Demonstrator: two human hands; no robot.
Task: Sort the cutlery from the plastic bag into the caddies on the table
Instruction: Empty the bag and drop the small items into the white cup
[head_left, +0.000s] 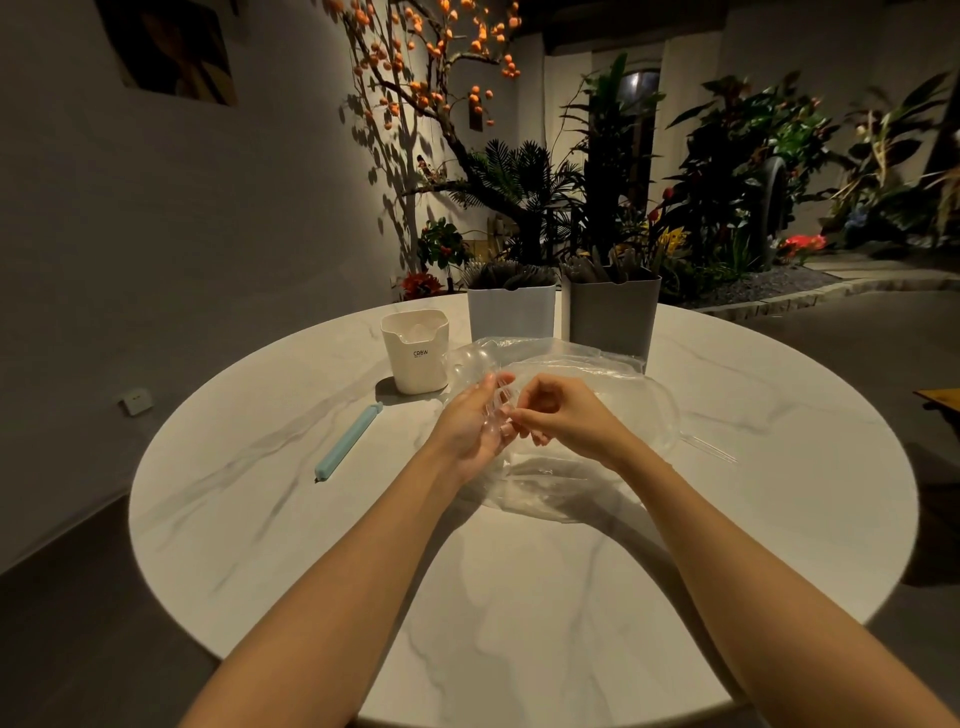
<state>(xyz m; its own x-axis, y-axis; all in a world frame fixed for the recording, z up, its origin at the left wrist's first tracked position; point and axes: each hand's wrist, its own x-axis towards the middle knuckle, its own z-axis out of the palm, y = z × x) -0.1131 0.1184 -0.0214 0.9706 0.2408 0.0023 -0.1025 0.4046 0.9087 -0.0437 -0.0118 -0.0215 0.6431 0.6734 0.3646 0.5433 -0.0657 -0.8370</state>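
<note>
Mid-frame, the left hand cradles clear cutlery while the right hand pinches one piece. Next, I judge: carry it to a caddy at the worktop's top centre.

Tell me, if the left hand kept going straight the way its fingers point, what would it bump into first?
Probably the clear plastic bag that the left hand already touches; beyond it stands the pale grey caddy, though depth is hard to judge.
</note>
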